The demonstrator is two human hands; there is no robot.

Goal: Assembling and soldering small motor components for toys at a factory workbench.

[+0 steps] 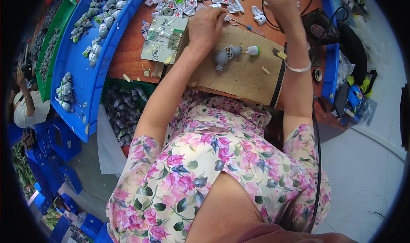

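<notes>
My left hand (207,28) is over the far edge of a brown cardboard sheet (252,78), its fingers drawn together around a small spot I cannot make out. A small white piece (226,18) shows at its fingertips, beside a slim tool with a clear handle (255,30). My right hand (276,1) is raised at the top edge, its fingers blurred and partly cut off. On the cardboard lie a grey bulb-shaped part (221,59) joined to an opened casing (232,51), and a separate white-and-green cap (253,50).
White casing pieces (188,8) are scattered at the back. A labelled box (164,40) stands left of the cardboard. A blue tray (96,72) holds grey parts; more fill a green bin (124,110) below. A dark device (319,27) and a tape roll (317,75) sit right.
</notes>
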